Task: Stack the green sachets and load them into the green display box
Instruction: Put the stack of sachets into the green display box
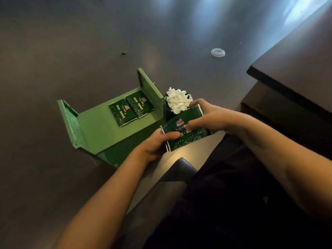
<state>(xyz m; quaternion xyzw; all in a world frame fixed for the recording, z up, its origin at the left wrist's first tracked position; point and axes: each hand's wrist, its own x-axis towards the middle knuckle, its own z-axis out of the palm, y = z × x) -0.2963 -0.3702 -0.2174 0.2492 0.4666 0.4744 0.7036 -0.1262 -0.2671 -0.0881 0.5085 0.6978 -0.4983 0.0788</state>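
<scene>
- a stack of green sachets (186, 131) is held above the desk (71, 51) edge, just right of the green display box (100, 130).
- left hand (158, 142) fingers grip its near-left corner; right hand (208, 116) fingers grip its far-right end.
- two sachets (132, 109) lie inside the box.
- white shredded paper (177, 100) sits behind the stack.

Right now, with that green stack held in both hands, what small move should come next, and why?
Probably carry the stack left to the box and set it beside the two sachets already lying there. Both the left hand and the right hand grip it, its edges look squared, and bare green floor shows next to those sachets.
</scene>
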